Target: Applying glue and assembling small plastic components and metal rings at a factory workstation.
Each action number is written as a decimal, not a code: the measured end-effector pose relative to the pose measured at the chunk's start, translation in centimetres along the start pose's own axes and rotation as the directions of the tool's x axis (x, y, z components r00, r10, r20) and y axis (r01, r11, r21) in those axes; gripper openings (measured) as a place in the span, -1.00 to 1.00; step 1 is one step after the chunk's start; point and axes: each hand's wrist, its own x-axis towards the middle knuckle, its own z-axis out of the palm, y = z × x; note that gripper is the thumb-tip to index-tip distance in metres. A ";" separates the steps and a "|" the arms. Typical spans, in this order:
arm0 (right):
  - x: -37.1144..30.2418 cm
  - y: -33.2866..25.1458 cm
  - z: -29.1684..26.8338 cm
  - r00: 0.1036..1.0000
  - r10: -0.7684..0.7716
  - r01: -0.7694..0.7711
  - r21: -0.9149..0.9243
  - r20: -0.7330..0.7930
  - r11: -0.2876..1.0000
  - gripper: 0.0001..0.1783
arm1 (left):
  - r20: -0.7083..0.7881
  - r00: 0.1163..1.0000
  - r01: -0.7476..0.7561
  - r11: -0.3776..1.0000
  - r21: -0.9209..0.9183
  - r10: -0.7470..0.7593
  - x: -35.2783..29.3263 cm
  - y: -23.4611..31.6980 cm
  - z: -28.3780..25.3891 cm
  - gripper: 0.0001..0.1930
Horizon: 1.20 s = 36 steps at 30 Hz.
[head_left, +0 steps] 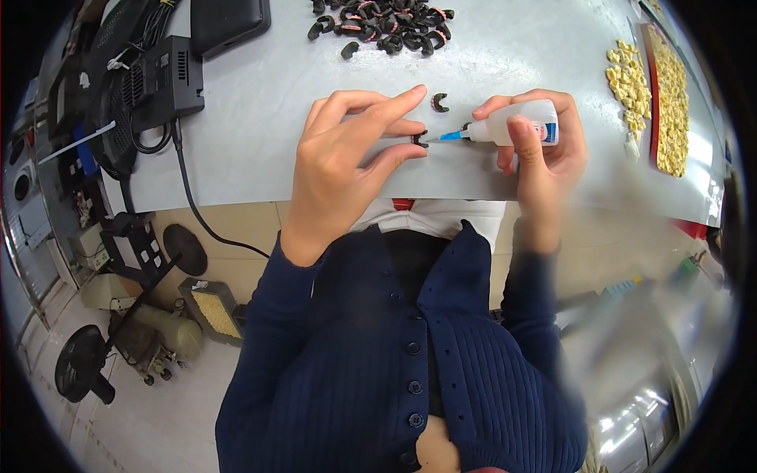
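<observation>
Fingers of the left hand [335, 154] pinch a small black C-shaped piece [419, 139] over the counter [252, 142], toward its near edge. The right hand [548, 162] has its fingers wrapped around a squeeze bottle [498, 126], held crosswise, its blue dispensing tip [451, 136] aimed left at the piece; contact cannot be confirmed. A second black-and-pink piece [435, 102] lies just beyond. Dark pieces [390, 43] are heaped toward the far edge, yellow pieces [631, 87] toward the right; a black fan [81, 364] stands off the near-left corner.
</observation>
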 end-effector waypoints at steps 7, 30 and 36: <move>-0.1 -0.3 0.1 0.999 0.025 -0.025 0.007 0.029 1.000 -0.78 | 0.002 1.000 0.000 1.000 0.007 0.000 0.0 0.1 0.0 -0.44; 0.2 0.7 -0.9 0.991 -0.031 0.052 0.159 -0.132 0.986 -0.84 | -0.324 0.941 0.155 0.976 0.155 -0.098 2.6 -0.4 -1.3 -0.74; 0.3 0.8 -1.0 0.991 -0.039 0.063 0.191 -0.125 0.980 -0.84 | -0.205 0.972 0.146 0.976 0.159 -0.112 3.5 -1.7 -1.6 -0.87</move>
